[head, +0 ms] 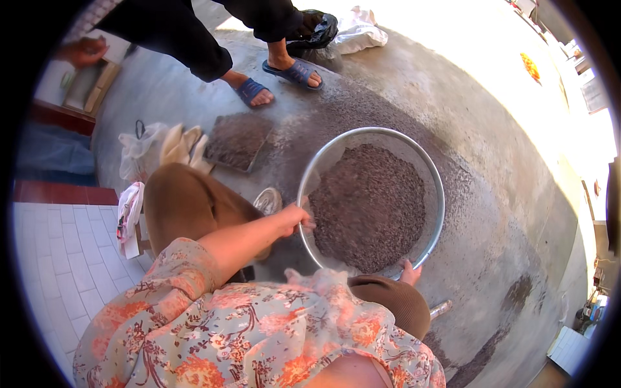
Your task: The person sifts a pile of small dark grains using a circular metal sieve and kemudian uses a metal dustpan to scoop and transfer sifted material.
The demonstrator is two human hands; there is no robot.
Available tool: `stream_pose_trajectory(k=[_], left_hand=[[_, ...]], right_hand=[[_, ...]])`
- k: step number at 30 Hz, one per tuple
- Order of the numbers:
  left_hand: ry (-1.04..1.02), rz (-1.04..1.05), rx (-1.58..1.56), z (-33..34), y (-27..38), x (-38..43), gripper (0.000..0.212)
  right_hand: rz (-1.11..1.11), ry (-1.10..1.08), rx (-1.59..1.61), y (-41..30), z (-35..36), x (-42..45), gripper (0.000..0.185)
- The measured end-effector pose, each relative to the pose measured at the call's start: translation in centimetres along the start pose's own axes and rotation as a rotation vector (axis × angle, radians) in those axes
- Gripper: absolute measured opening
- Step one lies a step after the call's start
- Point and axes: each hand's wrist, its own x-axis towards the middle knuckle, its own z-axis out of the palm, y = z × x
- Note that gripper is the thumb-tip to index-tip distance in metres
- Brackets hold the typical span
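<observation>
In front of me is a large round metal sieve (373, 130) with a bright rim and pale wall. A wide heap of dark brown granular material (371, 208) lies inside, slightly blurred on its left side. My left hand (293, 219) grips the sieve's left rim. At the lower right rim, my right hand (411, 273) holds on from outside, its fingers partly hidden by the sieve. Fine dark material (359, 104) is spread over the concrete around and beyond the sieve. My knees flank the near side.
Another person in blue slide sandals (293, 72) stands beyond, near a black plastic bag (315, 31) and a white sack (361, 31). A shallow rectangular tray (233, 168) with dark material lies left, beside pale bags (145, 148). A short cylindrical object (441, 309) lies by my right knee.
</observation>
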Motion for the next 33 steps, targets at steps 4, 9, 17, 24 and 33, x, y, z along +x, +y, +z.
stream_pose_trajectory(k=[4, 9, 17, 24, 33], left_hand=[[-0.045, -0.021, -0.04, -0.9, -0.1, 0.3, 0.086], [-0.057, -0.056, -0.045, -0.7, 0.0, 1.5, 0.086], [-0.068, -0.09, -0.084, -0.6, 0.5, 1.9, 0.09], [-0.08, -0.14, -0.111, -1.8, 0.3, 1.9, 0.088], [-0.241, -0.151, -0.076, 0.3, 1.8, 3.6, 0.089]], right_hand=[[0.102, 0.009, 0.064, -1.2, 0.9, -1.2, 0.024], [0.088, 0.019, 0.088, -0.6, 0.2, -0.4, 0.027], [0.199, -0.014, 0.188, -1.6, 0.5, -0.6, 0.041], [0.174, 0.002, 0.229, -2.2, 0.6, -2.1, 0.043], [0.099, 0.111, 0.272, -4.4, -1.6, -3.5, 0.046]])
